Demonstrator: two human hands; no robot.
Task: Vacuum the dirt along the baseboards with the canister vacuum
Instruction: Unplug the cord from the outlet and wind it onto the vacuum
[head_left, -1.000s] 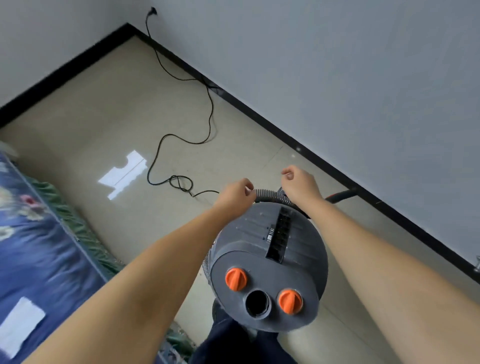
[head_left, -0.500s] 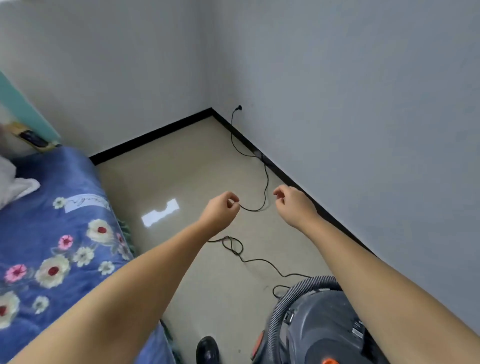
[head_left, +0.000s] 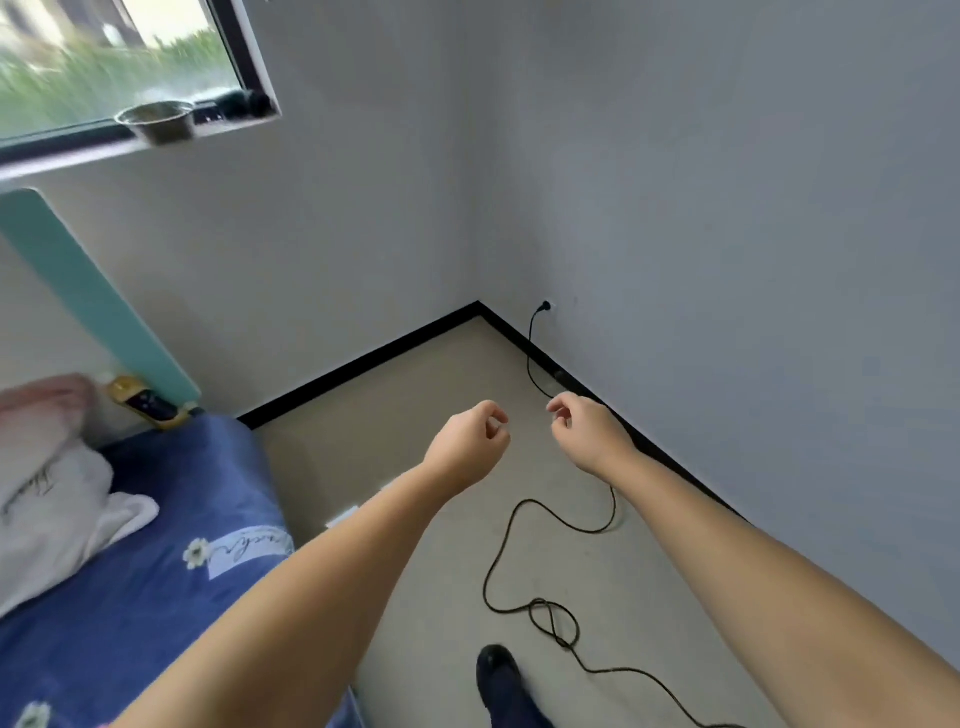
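From the head view, both arms reach out over the floor (head_left: 415, 374) toward the corner. The left hand (head_left: 470, 444) has its fingers curled in loosely with thumb near forefinger, and I see nothing in its grip. The right hand (head_left: 587, 431) is curled much the same; the cord (head_left: 519, 519) passes close behind it, so I cannot tell whether that grip pinches the cord or holds nothing.

The cord runs from the plug (head_left: 544, 306) in the wall beyond the right hand, down past the baseboard (head_left: 363, 364), then loops and knots on the floor below both hands, trailing off the bottom edge. A shoe (head_left: 498, 670) stands near the knot. The bed (head_left: 130, 545) lies to the left of the left hand.

The vacuum itself is not in sight here; I judge it sits where the cord leads, below the frame. I would expect the canister to be bulky and fairly heavy, best taken by its handle, with a bendy hose. The cord is thin and limp, easy to snag.
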